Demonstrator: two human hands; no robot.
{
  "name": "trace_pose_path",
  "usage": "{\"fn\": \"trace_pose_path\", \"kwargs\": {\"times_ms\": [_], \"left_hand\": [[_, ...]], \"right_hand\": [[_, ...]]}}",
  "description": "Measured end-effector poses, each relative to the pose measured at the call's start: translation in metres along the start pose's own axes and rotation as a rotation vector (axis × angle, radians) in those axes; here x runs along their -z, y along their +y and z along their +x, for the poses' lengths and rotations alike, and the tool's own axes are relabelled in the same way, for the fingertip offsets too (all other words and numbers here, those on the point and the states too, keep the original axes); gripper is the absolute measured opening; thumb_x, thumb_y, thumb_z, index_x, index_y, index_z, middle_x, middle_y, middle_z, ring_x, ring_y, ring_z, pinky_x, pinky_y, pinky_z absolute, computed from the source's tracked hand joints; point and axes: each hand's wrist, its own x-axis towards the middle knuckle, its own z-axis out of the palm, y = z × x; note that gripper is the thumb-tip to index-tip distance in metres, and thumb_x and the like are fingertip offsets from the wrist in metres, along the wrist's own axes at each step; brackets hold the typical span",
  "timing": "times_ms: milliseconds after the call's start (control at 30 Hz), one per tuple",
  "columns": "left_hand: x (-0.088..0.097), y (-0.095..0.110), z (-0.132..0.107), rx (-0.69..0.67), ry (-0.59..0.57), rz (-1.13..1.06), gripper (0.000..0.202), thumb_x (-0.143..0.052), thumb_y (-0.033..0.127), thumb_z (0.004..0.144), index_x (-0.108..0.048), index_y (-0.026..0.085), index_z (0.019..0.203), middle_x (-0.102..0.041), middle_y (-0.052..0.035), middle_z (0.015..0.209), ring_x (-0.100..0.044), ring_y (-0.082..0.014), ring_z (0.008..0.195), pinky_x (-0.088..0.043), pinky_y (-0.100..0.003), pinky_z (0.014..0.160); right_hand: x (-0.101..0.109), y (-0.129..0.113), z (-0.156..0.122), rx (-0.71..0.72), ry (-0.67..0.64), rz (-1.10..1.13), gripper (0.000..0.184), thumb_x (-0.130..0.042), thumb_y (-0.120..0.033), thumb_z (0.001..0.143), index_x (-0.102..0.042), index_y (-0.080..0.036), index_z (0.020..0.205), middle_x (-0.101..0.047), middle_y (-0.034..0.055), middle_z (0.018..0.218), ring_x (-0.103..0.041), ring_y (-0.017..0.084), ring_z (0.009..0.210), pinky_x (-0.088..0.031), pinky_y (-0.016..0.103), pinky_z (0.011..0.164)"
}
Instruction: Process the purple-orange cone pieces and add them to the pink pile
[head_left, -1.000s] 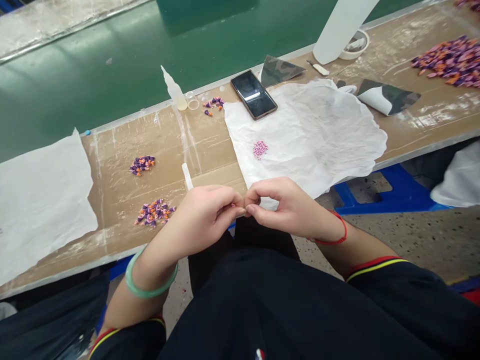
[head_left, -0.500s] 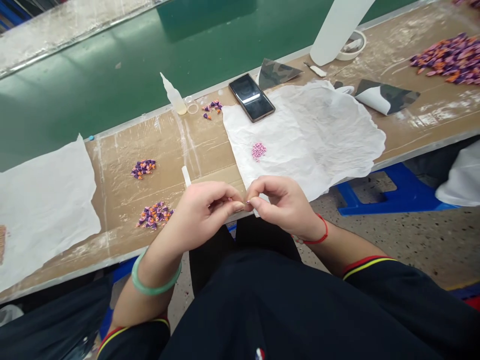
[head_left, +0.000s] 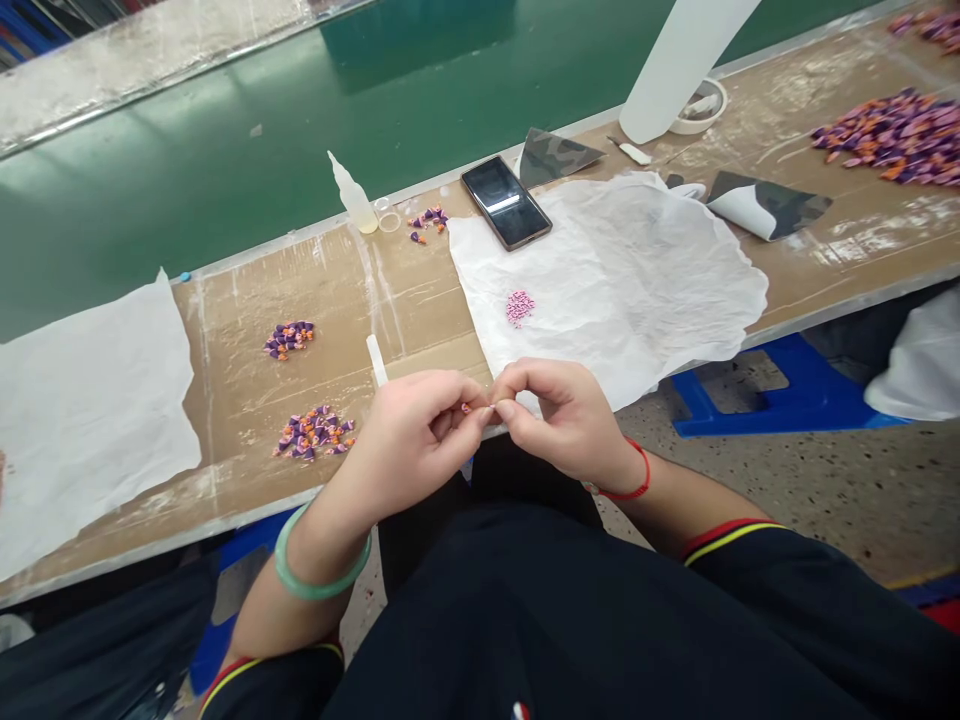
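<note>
My left hand (head_left: 420, 440) and my right hand (head_left: 559, 415) meet fingertip to fingertip at the near edge of the cardboard-covered bench (head_left: 247, 450). Both are closed in a pinch. A tiny pink piece (head_left: 466, 408) shows between the left fingers; what the right fingers pinch is too small to name. A small heap of pink beads (head_left: 520, 307) lies on crumpled white paper (head_left: 637, 270) just beyond my hands. Two little piles of purple and orange pieces, one near (head_left: 315, 431) and one further back (head_left: 289, 338), lie to the left.
A black phone (head_left: 506, 201) lies at the paper's far corner. A small glue bottle (head_left: 354, 195) and a clear cap stand at the bench's back edge by a green conveyor belt (head_left: 225, 150). A large purple-orange heap (head_left: 896, 135) is far right. Another white sheet (head_left: 82, 400) lies left.
My hands stay pinched together at the bench edge, with only slight finger shifts. The view has tilted a little.
</note>
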Motion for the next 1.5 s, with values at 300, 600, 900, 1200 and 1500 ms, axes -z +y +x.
{"fn": "trace_pose_path", "kwargs": {"times_ms": [300, 600, 900, 1200, 1500], "left_hand": [[0.007, -0.004, -0.005, 0.013, -0.069, -0.047, 0.016, -0.057, 0.012, 0.084, -0.063, 0.015, 0.069, -0.048, 0.0058, 0.055, -0.041, -0.0058, 0.049, -0.032, -0.019, 0.049], [0.017, -0.025, -0.031, 0.282, 0.025, -0.324, 0.012, -0.063, 0.024, 0.087, -0.066, 0.015, 0.079, -0.065, -0.0016, 0.066, -0.053, -0.0097, 0.054, -0.042, -0.021, 0.051], [0.014, -0.046, -0.065, 0.373, 0.218, -0.497, 0.005, -0.068, 0.020, 0.082, -0.065, 0.016, 0.080, -0.066, -0.0019, 0.067, -0.060, -0.0099, 0.053, -0.049, -0.020, 0.049], [-0.006, -0.065, -0.091, 0.447, 0.286, -0.688, 0.004, -0.070, 0.018, 0.080, -0.066, 0.016, 0.080, -0.068, -0.0023, 0.068, -0.065, -0.0118, 0.056, -0.053, -0.020, 0.053], [-0.035, -0.072, -0.102, 0.521, 0.236, -0.863, 0.008, -0.072, 0.023, 0.079, -0.069, 0.015, 0.078, -0.069, -0.0031, 0.064, -0.065, -0.0124, 0.053, -0.052, -0.020, 0.050]], "right_hand": [[-0.005, -0.001, 0.002, 0.000, -0.093, -0.034, 0.011, -0.053, -0.012, 0.078, -0.056, -0.019, 0.071, -0.061, -0.0023, 0.064, -0.054, 0.012, 0.059, -0.045, 0.023, 0.057], [-0.011, 0.000, 0.011, -0.054, -0.227, 0.012, 0.012, -0.052, -0.013, 0.083, -0.054, -0.019, 0.072, -0.060, -0.0016, 0.065, -0.055, 0.012, 0.059, -0.046, 0.024, 0.058], [-0.010, 0.006, 0.030, 0.087, -0.350, -0.346, 0.013, -0.050, -0.011, 0.084, -0.051, -0.021, 0.076, -0.057, -0.0019, 0.067, -0.051, 0.012, 0.059, -0.040, 0.023, 0.056], [-0.013, 0.020, 0.062, 0.259, -0.711, -0.831, 0.016, -0.045, -0.015, 0.084, -0.041, -0.021, 0.070, -0.045, -0.0016, 0.062, -0.038, 0.013, 0.057, -0.027, 0.026, 0.055], [-0.034, 0.014, 0.084, 0.219, -0.988, -1.169, 0.023, -0.048, -0.021, 0.090, -0.048, -0.019, 0.067, -0.046, 0.0013, 0.058, -0.034, 0.014, 0.052, -0.019, 0.030, 0.053]]}}
